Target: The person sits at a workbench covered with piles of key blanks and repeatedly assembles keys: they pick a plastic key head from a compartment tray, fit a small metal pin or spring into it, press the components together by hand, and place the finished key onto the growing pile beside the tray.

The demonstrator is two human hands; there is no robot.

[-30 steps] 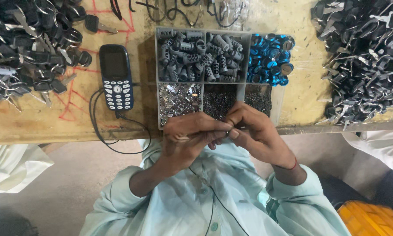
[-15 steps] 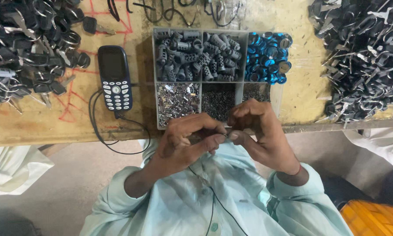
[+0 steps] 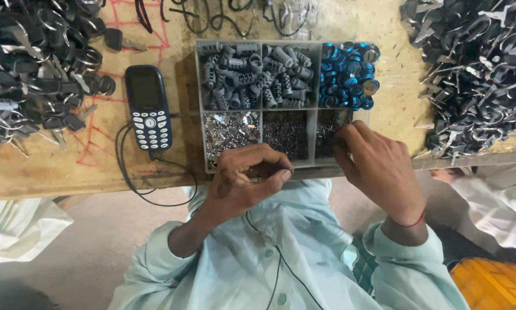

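The left hand [image 3: 243, 181] pinches a small metal part [image 3: 289, 171] at the bench [image 3: 51, 172] edge; the right hand [image 3: 375, 163] dips curled fingers into the grey tray [image 3: 258, 106]'s lower right compartment. A blue phone [image 3: 149, 109] lies left, dark key piles [image 3: 476, 69] flanking.

grey parts tray [image 3: 314, 133] | six boxes, flat, at desk's near edge | small metal piece [image 3: 290, 170] | pinched over near edge
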